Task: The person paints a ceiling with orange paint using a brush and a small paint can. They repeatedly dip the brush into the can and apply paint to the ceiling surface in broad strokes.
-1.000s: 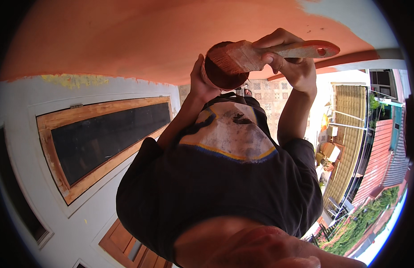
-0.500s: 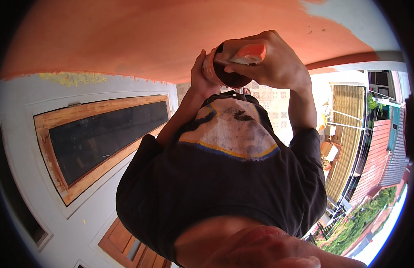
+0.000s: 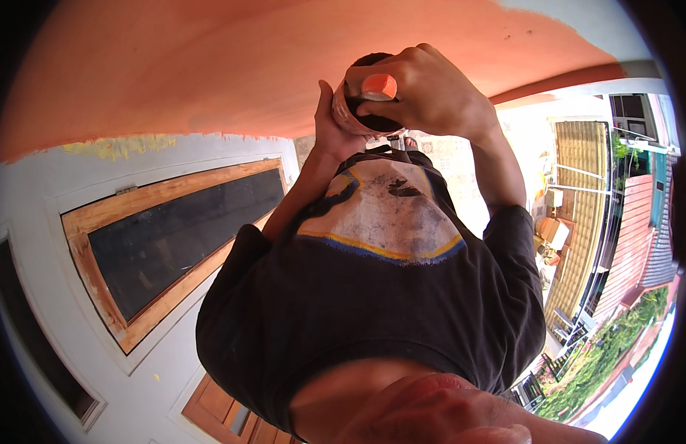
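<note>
My left hand [image 3: 332, 127] is wrapped round the left side of a paint can [image 3: 345, 111], which is smeared with reddish paint and dark inside. My right hand [image 3: 428, 89] grips a paintbrush [image 3: 380, 86] over the can's mouth, its orange-stained handle end pointing up toward the camera. The bristles are hidden inside the can or behind the fingers. Both hands are in front of my dark T-shirt, close to a wall [image 3: 210, 74] coated in salmon-orange paint.
At left are a white wall with yellow patches [image 3: 121, 148], a wood-framed dark window [image 3: 180, 237] and a wooden shutter [image 3: 210, 403]. Below the can are a tiled floor [image 3: 439, 144] and my foot. At right are a tan blind [image 3: 576, 222], stacked boxes [image 3: 554, 233], roofs and plants.
My right hand has tipped the brush down into the can, so its handle, earlier lying sideways to the right, now points up. The can and hands have risen slightly in view.
</note>
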`<state>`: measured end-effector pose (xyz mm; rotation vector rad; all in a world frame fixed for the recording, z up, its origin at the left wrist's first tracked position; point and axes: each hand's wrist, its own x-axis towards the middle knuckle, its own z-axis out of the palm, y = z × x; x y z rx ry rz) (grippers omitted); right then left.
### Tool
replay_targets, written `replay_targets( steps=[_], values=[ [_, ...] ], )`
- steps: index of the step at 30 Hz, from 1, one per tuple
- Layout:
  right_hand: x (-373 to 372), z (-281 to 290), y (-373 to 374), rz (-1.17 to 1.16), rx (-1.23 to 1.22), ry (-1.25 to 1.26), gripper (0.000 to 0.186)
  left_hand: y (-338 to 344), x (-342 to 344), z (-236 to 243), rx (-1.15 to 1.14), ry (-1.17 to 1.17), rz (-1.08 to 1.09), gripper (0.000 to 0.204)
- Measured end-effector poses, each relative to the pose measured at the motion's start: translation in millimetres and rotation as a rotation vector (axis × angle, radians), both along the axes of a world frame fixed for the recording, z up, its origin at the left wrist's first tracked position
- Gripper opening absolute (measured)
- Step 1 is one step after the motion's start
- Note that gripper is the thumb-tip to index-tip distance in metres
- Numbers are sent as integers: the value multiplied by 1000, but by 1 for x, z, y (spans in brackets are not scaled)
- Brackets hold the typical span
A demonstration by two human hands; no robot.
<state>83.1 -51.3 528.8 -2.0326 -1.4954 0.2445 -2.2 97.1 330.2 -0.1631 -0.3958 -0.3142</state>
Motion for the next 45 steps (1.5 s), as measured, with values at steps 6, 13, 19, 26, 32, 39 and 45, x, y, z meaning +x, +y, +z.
replay_targets(
  steps=[6,13,19,26,32,39,45],
  values=[
    [1,-6,-2,-25,-22,0,16,-3,0,-1,-28,22,-18,95],
    [13,-3,-12,-143,-15,100,20,3,0,-7,215,190,65,96],
    [20,10,-31,-61,302,273,15,6,2,-7,369,260,87,93],
    [24,13,-35,37,327,-120,20,3,6,1,387,285,63,78],
    [17,7,-40,-114,336,-460,37,3,18,9,369,262,73,71],
    [22,5,-39,-161,491,-531,39,-1,31,25,455,259,120,73],
    [15,6,-39,-270,516,-480,32,-7,31,30,476,302,115,76]
  ],
)
